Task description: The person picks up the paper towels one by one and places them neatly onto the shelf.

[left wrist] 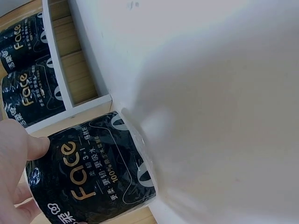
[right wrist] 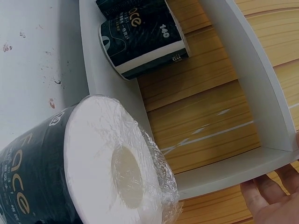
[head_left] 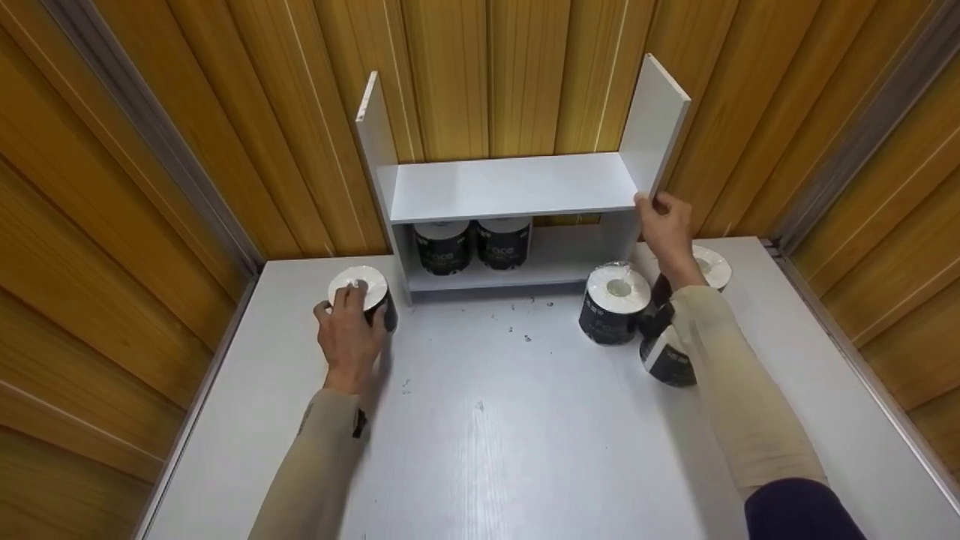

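My left hand point(head_left: 349, 341) grips a wrapped toilet paper roll point(head_left: 377, 289) from above, at the left of the white shelf point(head_left: 514, 184). In the left wrist view, thumb and fingers lie around the black wrapper of that roll point(left wrist: 88, 172), which carries gold lettering. My right hand point(head_left: 667, 229) holds the shelf's right side panel where it meets the middle board, thumb in front and fingers on the outer side. Two more rolls point(head_left: 442, 247) stand side by side in the lower compartment, towards its left. The upper level has a bare board between two upright panels.
Right of the shelf's front stands a roll point(head_left: 615, 307) in clear film. Another roll point(head_left: 669, 360) sits near it, partly behind my right forearm, and one more point(head_left: 712, 268) is farther back. Small dark marks dot the white table point(head_left: 480, 420). Wood-patterned walls point(head_left: 517, 75) enclose it.
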The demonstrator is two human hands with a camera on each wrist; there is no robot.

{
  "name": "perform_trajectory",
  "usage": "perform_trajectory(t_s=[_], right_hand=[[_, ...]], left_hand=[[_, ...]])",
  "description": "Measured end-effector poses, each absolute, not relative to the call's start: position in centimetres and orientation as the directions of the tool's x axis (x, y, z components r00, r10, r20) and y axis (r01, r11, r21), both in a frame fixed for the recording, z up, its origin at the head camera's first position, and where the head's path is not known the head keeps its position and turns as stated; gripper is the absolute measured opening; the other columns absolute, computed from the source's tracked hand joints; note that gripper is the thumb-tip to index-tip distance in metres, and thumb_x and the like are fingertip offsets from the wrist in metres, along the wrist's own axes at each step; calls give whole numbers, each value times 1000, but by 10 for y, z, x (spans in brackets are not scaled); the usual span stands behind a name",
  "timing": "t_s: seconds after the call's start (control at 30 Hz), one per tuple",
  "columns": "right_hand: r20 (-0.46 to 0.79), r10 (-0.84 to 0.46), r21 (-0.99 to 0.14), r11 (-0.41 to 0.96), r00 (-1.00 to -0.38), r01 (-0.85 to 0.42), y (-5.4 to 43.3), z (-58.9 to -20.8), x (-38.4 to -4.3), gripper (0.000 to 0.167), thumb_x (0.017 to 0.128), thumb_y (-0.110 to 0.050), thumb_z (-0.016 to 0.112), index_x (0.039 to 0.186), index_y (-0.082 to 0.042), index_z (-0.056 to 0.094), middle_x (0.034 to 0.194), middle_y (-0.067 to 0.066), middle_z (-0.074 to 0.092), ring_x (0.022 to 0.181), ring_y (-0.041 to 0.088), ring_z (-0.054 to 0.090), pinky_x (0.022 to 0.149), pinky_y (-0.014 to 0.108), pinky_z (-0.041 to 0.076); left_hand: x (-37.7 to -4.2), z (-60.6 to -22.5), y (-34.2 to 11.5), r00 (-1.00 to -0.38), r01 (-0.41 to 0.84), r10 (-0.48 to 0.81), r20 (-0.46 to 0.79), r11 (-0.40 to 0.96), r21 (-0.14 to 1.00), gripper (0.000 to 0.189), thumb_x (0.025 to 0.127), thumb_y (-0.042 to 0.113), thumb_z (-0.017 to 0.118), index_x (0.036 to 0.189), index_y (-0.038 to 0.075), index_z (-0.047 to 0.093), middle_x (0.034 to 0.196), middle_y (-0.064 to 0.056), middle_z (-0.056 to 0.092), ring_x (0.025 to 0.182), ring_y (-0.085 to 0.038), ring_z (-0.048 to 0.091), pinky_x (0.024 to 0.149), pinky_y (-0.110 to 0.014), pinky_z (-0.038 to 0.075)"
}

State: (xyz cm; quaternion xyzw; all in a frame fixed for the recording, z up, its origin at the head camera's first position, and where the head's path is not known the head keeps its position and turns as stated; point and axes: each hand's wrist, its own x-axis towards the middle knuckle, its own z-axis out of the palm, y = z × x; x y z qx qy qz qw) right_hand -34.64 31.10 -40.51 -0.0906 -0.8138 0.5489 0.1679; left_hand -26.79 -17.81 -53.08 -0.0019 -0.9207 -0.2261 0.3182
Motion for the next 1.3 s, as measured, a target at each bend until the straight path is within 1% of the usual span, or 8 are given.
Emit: perform_trajectory(t_s=[0.13, 0.27, 0.43, 0.67, 0.83, 0.97, 1.1, 1.3], right_hand=[[180, 336, -923, 383, -924, -40, 312, -404, -347, 35, 108, -42, 57, 109, -7, 64, 102, 0, 54, 100, 14, 48, 83, 29, 41], [208, 334, -924, 375, -919, -73, 313, -403, -350, 39, 107, -40, 60, 116, -4, 70, 99, -4, 58, 97, 12, 49, 82, 27, 42], [214, 327, -925, 371, -920, -83, 313, -401, -350, 43, 108, -40, 59, 125, -2, 70, 101, -5, 59, 98, 12, 50, 83, 26, 42], [197, 346, -928, 367, -917, -61, 314, -404, -350, 39, 107, -39, 61, 118, -3, 70, 100, -3, 58, 98, 13, 49, 83, 27, 41], [193, 334, -925, 376, -923, -57, 313, -406, -349, 39, 108, -40, 59, 116, -3, 67, 101, -2, 55, 99, 14, 49, 83, 28, 41], [188, 333, -924, 379, -924, -52, 313, -406, -350, 37, 108, -41, 58, 113, -5, 66, 100, -2, 55, 99, 13, 48, 82, 28, 41], [196, 336, -924, 377, -921, -59, 312, -405, -350, 38, 108, -40, 60, 115, -4, 68, 101, -2, 57, 99, 13, 49, 83, 27, 42], [204, 328, -927, 367, -922, -75, 312, -406, -348, 42, 108, -38, 60, 124, -1, 71, 102, -5, 61, 101, 12, 50, 87, 27, 43]], left_hand=[[-266, -529, -175, -789, 165, -122, 602, 902, 399, 50, 94, 21, 83, 137, 1, 67, 133, -23, 67, 123, -52, 60, 108, -62, 46], [-263, -524, -174, -782, 172, -108, 614, 909, 380, 50, 93, 21, 84, 136, 1, 68, 131, -23, 68, 121, -49, 62, 110, -61, 44], [-258, -517, -172, -770, 188, -94, 631, 912, 365, 51, 92, 21, 85, 135, 1, 68, 130, -23, 69, 120, -46, 66, 110, -61, 43], [-248, -513, -168, -773, 217, -70, 631, 904, 367, 50, 92, 22, 84, 134, 1, 68, 128, -23, 69, 120, -46, 65, 110, -61, 43], [-244, -512, -165, -761, 242, -51, 647, 903, 355, 50, 91, 22, 85, 132, 1, 68, 125, -23, 69, 118, -44, 67, 110, -61, 43], [-242, -510, -164, -755, 254, -37, 654, 903, 345, 50, 91, 23, 85, 133, 1, 68, 125, -22, 69, 117, -45, 67, 109, -61, 44], [-241, -509, -162, -753, 264, -31, 658, 901, 345, 50, 91, 23, 85, 133, 1, 68, 125, -22, 69, 115, -46, 66, 108, -59, 45], [-241, -508, -159, -739, 279, -20, 673, 900, 333, 51, 90, 23, 87, 133, 1, 70, 124, -22, 71, 114, -44, 69, 106, -58, 45]])
